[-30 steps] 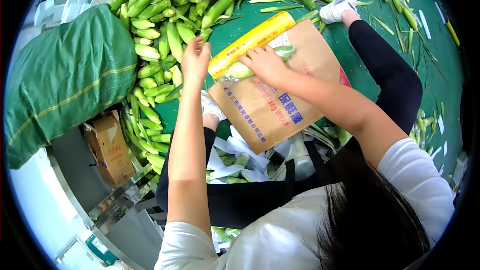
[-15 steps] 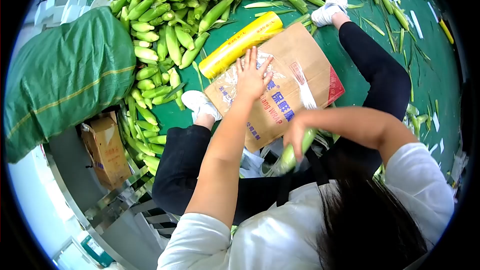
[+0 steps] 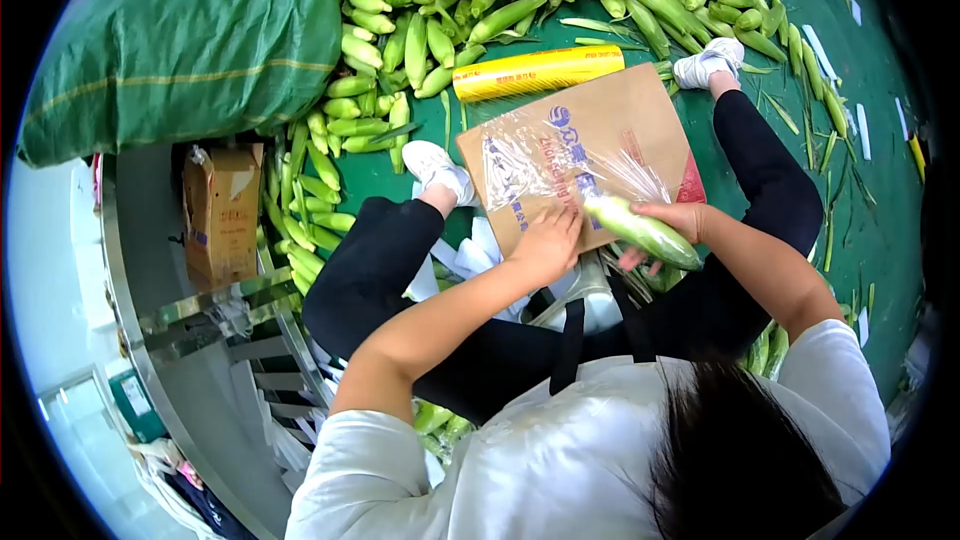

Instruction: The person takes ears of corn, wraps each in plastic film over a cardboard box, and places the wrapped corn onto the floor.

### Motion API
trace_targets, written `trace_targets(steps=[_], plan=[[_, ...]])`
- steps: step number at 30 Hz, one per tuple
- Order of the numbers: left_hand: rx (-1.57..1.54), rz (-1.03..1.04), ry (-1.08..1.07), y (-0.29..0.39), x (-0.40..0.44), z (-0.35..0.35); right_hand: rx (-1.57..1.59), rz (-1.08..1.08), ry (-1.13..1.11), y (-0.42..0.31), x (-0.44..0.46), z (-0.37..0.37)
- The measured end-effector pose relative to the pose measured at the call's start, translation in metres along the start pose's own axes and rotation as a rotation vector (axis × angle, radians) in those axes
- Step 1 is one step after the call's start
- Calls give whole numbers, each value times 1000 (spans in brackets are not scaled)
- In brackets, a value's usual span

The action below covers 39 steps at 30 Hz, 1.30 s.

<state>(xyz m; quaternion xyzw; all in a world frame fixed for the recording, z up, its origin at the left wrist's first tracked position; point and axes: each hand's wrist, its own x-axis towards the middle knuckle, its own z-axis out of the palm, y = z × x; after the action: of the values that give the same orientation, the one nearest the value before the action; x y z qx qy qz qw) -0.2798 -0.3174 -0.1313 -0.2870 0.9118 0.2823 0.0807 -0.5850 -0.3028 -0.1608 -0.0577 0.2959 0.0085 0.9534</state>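
My right hand is wrapped round a green ear of corn in its husk, held slantwise over the front right edge of a flat cardboard sheet. Clear cling film lies wrinkled and shiny over the printed cardboard. At the front edge of the cardboard, my left hand has its fingers drawn together, apparently pinching the film's near edge; the fingertips show only in part. A yellow-wrapped roll lies along the far edge of the cardboard.
A large pile of corn spreads across the green floor at the back and left. The stuffed green sack and a brown box are to the left. Stretched-out legs with white shoes flank the cardboard. Husk scraps lie on the right.
My left hand has drawn back from the cardboard's far side to its front edge, fingers closing. The corn in my right hand has come up and forward to the cardboard. The view has shifted.
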Motion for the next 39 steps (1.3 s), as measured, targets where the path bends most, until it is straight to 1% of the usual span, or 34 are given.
trace_targets(steps=[2,3,4,6,7,8,10,11,12,13,14,15,16,18,19,20,22,23,24,26,28,29,30,32,34,35,36,37,38,39], plan=[[-223,-60,-167,4,-10,-11,-318,181,91,10,7,-10],[-146,56,108,8,-21,-2,-268,356,141,16,17,-19],[-38,86,197,16,-24,-7,-397,352,92,18,21,-12],[176,141,368,42,-20,-19,-534,363,41,9,14,21],[28,148,351,37,-11,13,-594,324,33,9,12,24],[-493,-30,13,41,1,29,-515,321,65,13,11,23],[-789,-90,-63,39,15,34,-380,308,141,14,5,11],[-778,-91,-67,38,15,32,-306,259,125,20,5,-6],[-771,-105,-69,36,10,30,-318,29,157,21,-1,-2],[-805,-120,-27,31,3,30,-217,8,220,22,1,-6],[-693,-175,-30,26,-9,11,-125,-14,278,20,6,-14],[-547,-223,-4,28,-32,-27,-202,32,338,17,10,-23],[-402,-278,14,35,-58,-62,-144,27,230,20,25,-42],[-326,-331,138,52,-111,-86,10,13,116,16,48,-17],[-303,-333,171,61,-138,-95,14,38,73,14,62,-12],[-340,-374,156,70,-162,-97,29,68,36,15,74,-9],[-380,-462,233,87,-208,-91,-35,211,76,22,96,-11],[-416,-521,208,96,-229,-86,57,265,-26,21,99,-17],[-460,-568,176,104,-253,-82,47,291,-35,23,99,-29],[-858,-540,251,109,-320,-91,-305,443,316,29,73,-47],[-982,-614,446,120,-389,-106,-245,418,346,29,58,-56],[-1123,-760,646,127,-420,-96,-224,401,357,26,58,-58],[-1251,-902,856,133,-446,-76,-278,411,334,26,64,-52],[-1433,-1289,1224,129,-485,-27,-386,426,283,30,81,-33],[-1079,-1612,1201,105,-507,28,-526,524,335,34,98,-40],[-892,-1752,1168,88,-520,61,-709,486,437,33,96,-39],[-781,-1661,947,75,-553,106,-887,436,543,21,91,-7],[-889,-1657,666,57,-578,125,-906,376,576,19,86,-8],[-942,-1608,348,28,-591,133,-975,299,579,16,77,-10],[-965,-1500,43,-1,-604,141,-984,188,590,21,70,-11]])
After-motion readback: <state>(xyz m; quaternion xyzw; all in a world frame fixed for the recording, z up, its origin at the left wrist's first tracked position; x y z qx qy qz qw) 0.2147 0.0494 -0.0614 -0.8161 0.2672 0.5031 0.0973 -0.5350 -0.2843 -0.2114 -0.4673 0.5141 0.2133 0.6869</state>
